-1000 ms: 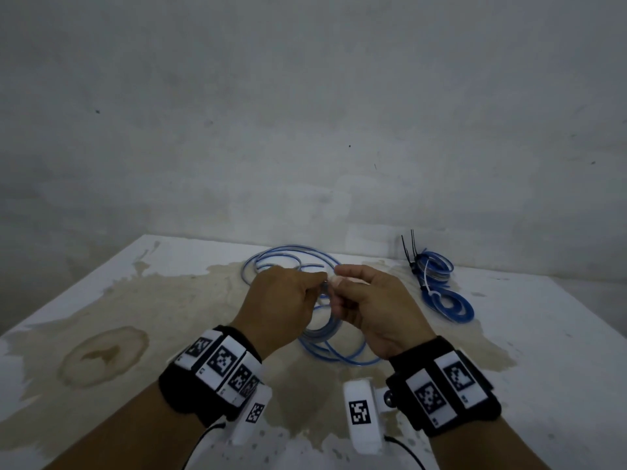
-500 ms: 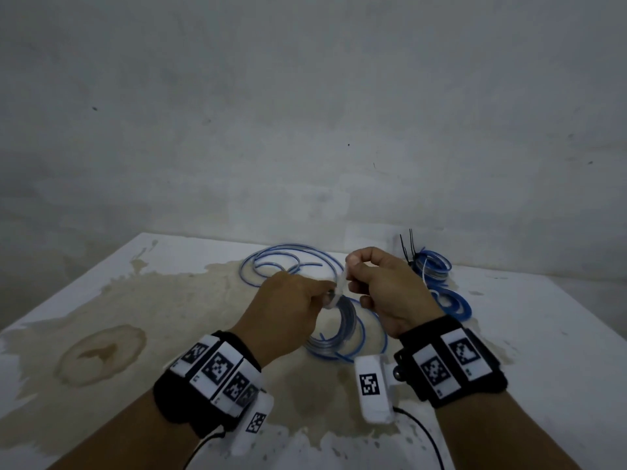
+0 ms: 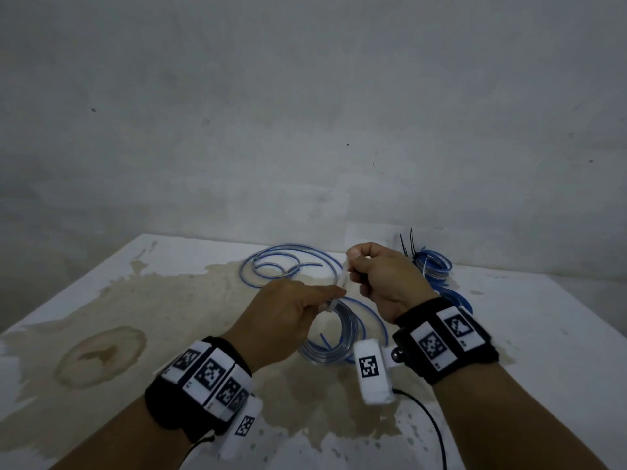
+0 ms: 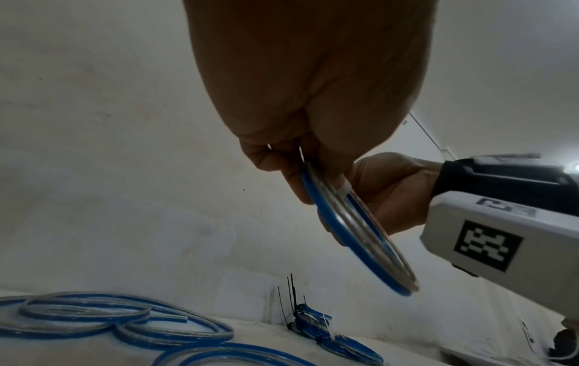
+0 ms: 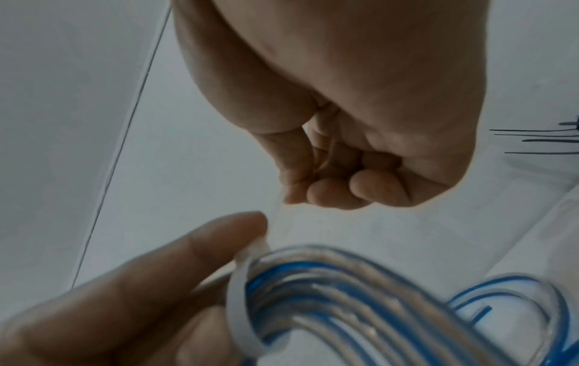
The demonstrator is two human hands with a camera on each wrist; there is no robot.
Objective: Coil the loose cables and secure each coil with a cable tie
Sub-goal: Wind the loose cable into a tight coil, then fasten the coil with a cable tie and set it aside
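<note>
My left hand (image 3: 324, 296) grips a small coil of blue and clear cable (image 3: 342, 337) at its top, above the table. A white cable tie (image 3: 342, 283) is looped round the coil's strands (image 5: 238, 292). My right hand (image 3: 356, 266) pinches the tie's tail, which runs taut up and to the right from the left hand. In the left wrist view the coil (image 4: 360, 230) hangs from my left fingers with the tie's loop (image 4: 343, 189) beside them. The right wrist view shows my right fist (image 5: 344, 173) curled above the coil (image 5: 344, 284).
A loose blue and clear cable (image 3: 288, 266) lies in wide loops at the back of the stained white table (image 3: 169, 300). Tied blue coils (image 3: 436, 269) with black cable ties (image 3: 407, 242) sticking up sit at the back right, close to the wall.
My right hand has risen and moved right, away from the left hand, drawing the white tie's tail out. The left hand has stayed on the coil.
</note>
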